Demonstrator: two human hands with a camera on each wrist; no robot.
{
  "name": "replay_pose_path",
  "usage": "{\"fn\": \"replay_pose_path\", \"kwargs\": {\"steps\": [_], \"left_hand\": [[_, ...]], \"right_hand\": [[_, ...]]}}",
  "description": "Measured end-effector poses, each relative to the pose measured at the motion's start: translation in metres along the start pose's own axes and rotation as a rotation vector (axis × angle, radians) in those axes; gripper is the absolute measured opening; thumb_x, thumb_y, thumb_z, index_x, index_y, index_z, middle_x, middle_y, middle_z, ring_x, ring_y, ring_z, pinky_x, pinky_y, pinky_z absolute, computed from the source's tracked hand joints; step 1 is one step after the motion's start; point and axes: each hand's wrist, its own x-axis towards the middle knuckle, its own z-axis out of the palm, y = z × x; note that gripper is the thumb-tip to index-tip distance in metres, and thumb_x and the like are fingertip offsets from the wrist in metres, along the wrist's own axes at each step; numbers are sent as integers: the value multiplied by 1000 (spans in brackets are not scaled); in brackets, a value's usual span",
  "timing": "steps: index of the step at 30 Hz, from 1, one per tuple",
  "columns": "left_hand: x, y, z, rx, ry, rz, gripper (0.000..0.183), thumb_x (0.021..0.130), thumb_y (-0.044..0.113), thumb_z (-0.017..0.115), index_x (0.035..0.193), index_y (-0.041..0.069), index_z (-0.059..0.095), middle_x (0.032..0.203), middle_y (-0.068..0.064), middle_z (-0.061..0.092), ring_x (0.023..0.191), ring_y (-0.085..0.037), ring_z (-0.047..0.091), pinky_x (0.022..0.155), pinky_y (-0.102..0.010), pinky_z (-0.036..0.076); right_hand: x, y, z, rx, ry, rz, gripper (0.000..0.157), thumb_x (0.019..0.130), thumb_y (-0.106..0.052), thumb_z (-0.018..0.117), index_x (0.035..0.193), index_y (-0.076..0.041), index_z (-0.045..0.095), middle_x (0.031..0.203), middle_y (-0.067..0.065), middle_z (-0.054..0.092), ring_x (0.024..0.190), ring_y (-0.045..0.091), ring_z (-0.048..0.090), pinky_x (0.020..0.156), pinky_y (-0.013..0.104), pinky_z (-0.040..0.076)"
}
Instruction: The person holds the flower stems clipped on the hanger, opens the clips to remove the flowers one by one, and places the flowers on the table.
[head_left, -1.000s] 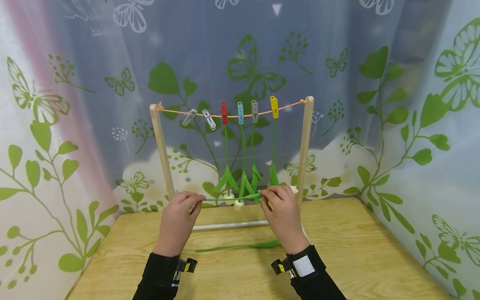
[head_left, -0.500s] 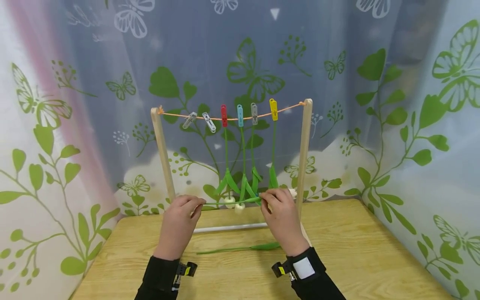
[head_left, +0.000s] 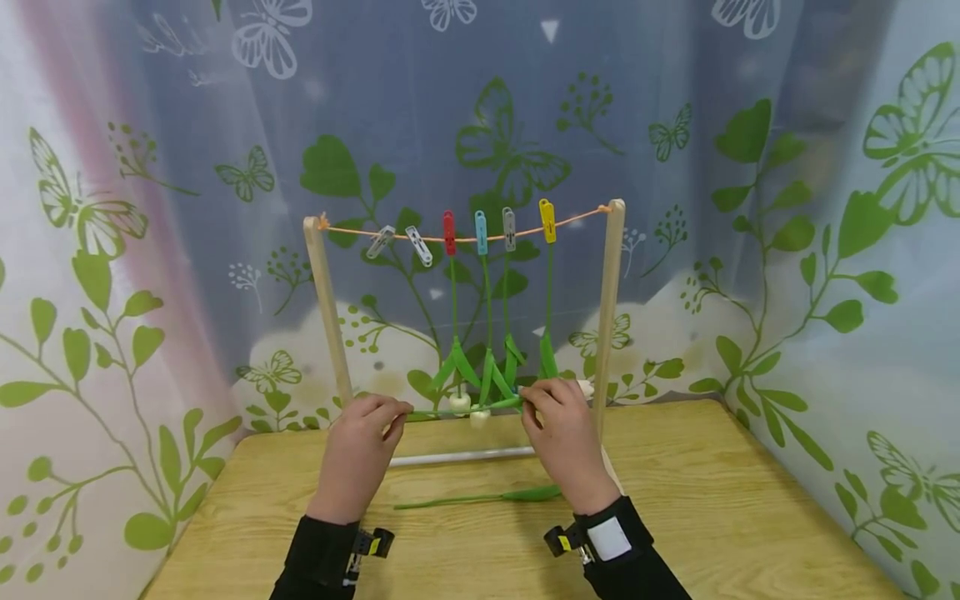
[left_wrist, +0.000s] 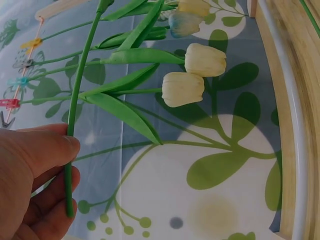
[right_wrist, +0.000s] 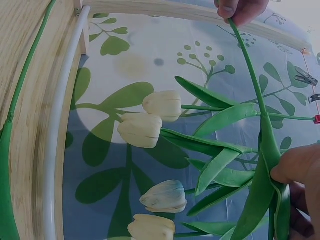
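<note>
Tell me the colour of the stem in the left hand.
The stem is green; the left wrist view shows it best.

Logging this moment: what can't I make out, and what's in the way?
- Held flower: in the head view, the right hand hides most of its bloom; the right wrist view's bottom edge cuts it off.
- Table flower: right end hidden behind that hand in the head view, cut off by the frame edge in the right wrist view.
- Backdrop lettering, head view: too faint to read.
</note>
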Motion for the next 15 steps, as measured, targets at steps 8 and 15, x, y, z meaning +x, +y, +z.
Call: {"fn": "replay_pose_path", "kwargs": {"steps": [8,15], "left_hand": [[-1,0,2,-1,-41,-28,19,86,4,84,101,16,81,94,-1,72,83,-21,68,69,-32,60],[-2,2,2,-14,-76,-51,20,86,4,84,100,17,80,93,-1,72,82,-21,68,68,-32,60]], "right_hand": [[-1,-1,0,-5,-25,10,17,84,5,81,98,-4,80,100,9,69,91,28,62,74,35,59],[-2,-2,1,-7,-46,27,16,85,5,81,97,-6,80,99,9,70,91,28,62,73,35,60]]}}
